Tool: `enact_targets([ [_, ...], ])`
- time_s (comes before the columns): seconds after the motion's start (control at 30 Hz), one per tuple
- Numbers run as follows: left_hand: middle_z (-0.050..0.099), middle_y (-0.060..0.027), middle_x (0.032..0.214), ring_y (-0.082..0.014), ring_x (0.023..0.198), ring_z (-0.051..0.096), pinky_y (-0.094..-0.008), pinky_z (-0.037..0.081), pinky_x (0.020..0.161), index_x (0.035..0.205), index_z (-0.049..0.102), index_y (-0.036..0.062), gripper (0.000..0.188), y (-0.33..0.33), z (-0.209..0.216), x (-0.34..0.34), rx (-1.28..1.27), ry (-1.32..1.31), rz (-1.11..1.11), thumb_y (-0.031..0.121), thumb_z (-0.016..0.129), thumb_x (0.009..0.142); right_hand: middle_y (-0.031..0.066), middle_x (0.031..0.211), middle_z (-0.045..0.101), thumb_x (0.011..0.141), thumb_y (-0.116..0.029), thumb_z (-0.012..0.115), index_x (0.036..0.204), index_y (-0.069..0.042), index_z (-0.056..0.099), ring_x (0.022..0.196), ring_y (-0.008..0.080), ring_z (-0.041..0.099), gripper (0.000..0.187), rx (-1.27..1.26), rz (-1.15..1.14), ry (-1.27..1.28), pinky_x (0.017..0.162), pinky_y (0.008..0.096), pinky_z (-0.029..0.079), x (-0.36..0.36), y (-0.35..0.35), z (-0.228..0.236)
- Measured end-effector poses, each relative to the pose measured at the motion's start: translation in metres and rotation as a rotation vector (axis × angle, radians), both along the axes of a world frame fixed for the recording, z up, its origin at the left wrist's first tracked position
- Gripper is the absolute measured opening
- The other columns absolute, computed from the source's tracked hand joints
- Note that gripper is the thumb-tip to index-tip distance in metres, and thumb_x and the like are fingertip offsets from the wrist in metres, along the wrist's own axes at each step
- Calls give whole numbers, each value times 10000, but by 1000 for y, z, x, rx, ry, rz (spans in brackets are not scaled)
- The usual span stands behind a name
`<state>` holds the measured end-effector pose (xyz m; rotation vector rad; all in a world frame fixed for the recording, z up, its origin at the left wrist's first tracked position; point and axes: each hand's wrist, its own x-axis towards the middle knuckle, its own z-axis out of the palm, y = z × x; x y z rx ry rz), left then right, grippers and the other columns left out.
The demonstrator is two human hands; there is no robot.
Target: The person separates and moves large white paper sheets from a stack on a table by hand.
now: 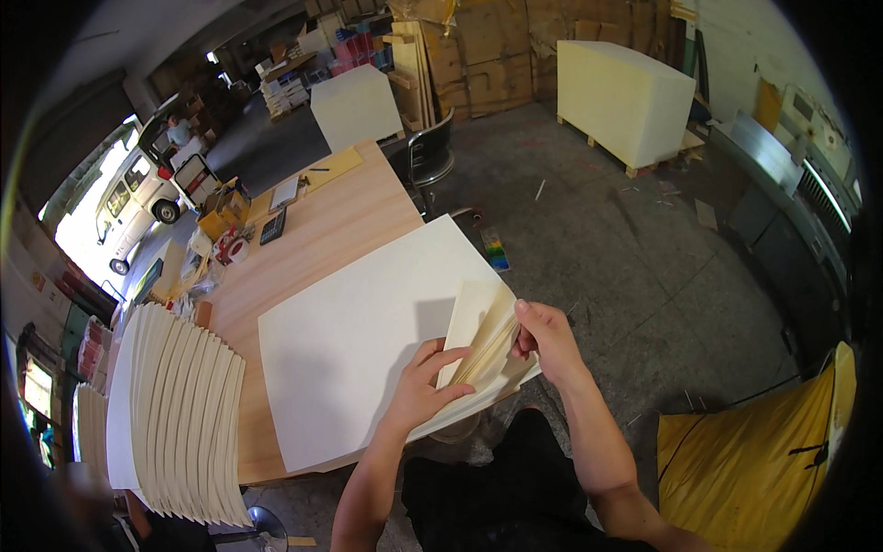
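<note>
A stack of large white paper sheets point(354, 331) lies in front of me on the wooden table. At its near right corner, several sheets are bent up and back into a fanned flap point(474, 322), with gaps showing between layers. My left hand point(423, 382) rests at the flap's left side, thumb and fingers spread around the bent sheets and closed on them. My right hand point(547, 340) pinches the sheets' right edge between thumb and curled fingers. Part of what lies under the fingers is hidden.
A tall fanned pile of cream sheets point(175, 414) stands left. On the table point(340, 216) are a calculator point(273, 227), tape roll point(237, 249) and clipboard point(285, 191). A chair point(430, 152) stands beyond, pale stacks on pallets point(625, 101) behind, yellow cloth point(745, 469) at lower right.
</note>
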<state>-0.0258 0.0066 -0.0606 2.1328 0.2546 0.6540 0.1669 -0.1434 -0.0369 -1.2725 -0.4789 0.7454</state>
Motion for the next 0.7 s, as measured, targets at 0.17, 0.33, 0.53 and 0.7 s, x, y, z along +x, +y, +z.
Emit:
enact_targets([
  [0.17, 607, -136, 1395, -312, 1258, 627, -400, 528, 1025, 1246, 735, 142, 347, -8, 9, 6, -49, -33, 59, 123, 776, 901, -13, 592, 541, 1006, -301, 691, 671, -107, 525, 506, 113, 554, 421, -158, -110, -290, 487, 266, 406, 0, 6, -14],
  [0.33, 632, -130, 1336, -316, 1225, 642, -399, 544, 1000, 1206, 745, 144, 405, -1, 2, 2, 135, -12, -59, 177, 871, 822, 9, 596, 560, 1025, -259, 638, 673, -109, 528, 518, 122, 581, 398, 98, 36, 129, 485, 269, 406, 1, 4, 2],
  [0.53, 635, -117, 1329, -311, 1209, 649, -394, 550, 990, 1195, 750, 146, 453, 2, -1, 1, 53, 10, -53, 202, 913, 776, 9, 600, 561, 1027, -259, 646, 681, -96, 550, 526, 121, 587, 394, 116, 33, 120, 484, 263, 409, 1, 1, -3],
  [0.7, 599, -150, 1405, -334, 1227, 642, -402, 549, 1004, 1226, 745, 156, 463, -7, 6, 7, -77, -47, 54, 216, 901, 794, 13, 598, 564, 1030, -255, 643, 686, -94, 550, 530, 125, 589, 391, -199, -32, -576, 485, 267, 421, 3, 0, -7],
])
